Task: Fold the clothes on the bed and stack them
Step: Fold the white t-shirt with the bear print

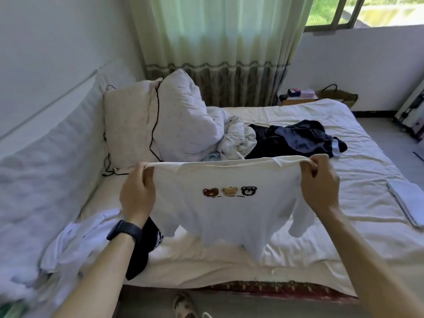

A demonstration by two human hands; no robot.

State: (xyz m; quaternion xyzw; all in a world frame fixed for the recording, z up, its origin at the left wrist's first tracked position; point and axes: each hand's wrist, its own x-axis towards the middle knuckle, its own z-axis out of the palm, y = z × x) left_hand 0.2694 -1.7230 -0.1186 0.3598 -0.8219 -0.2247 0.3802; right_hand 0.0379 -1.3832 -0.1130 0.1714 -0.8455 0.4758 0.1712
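Closest in, two bare forearms reaching forward, a black wristband on the left one. Pinching the cream T-shirt at both shoulders: left hand clenched on one bunched corner, right hand on the other, fingers curled round the cloth. Held up clear of the white bed sheet, front facing, three small bear heads printed across the chest, hem drooping in soft uneven points. Thin, limp knit by the look, quick to crease. Best to keep the shoulders level and taut, lower the hem first onto the bare sheet below, lay it print-down, smooth it flat, then turn the sleeves in. Farther back, a dark navy garment and a crumpled white one heaped unfolded beside plump, wrinkled pillows. At the right edge, a flat folded white piece, probably the place to stack.
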